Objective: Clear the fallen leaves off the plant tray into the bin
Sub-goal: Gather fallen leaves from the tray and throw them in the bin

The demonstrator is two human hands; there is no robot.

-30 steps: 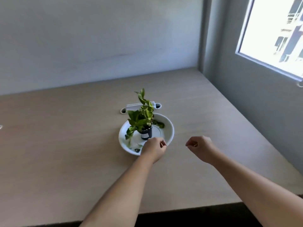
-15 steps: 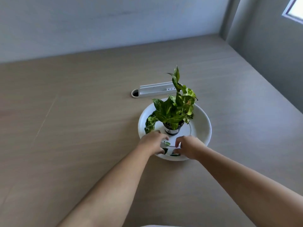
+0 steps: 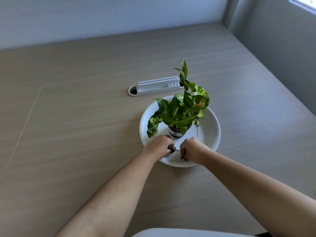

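Left hand (image 3: 159, 145) curled over the near rim of the white plant tray (image 3: 212, 132), fingers pinching a dark fallen leaf (image 3: 172, 149), right hand (image 3: 192, 148) beside it, fist closed on another leaf scrap (image 3: 181, 157), potted pothos (image 3: 183, 108) upright mid-tray, more fallen leaves (image 3: 153, 124) on the left side, wooden desk (image 3: 77, 117), white cable grommet (image 3: 157, 86) behind.

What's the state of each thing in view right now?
left hand: closed on a dark leaf bit at the tray's near rim
right hand: pinching a leaf bit
plant tray: on the table, leaves along its left side
potted plant: upright in the tray
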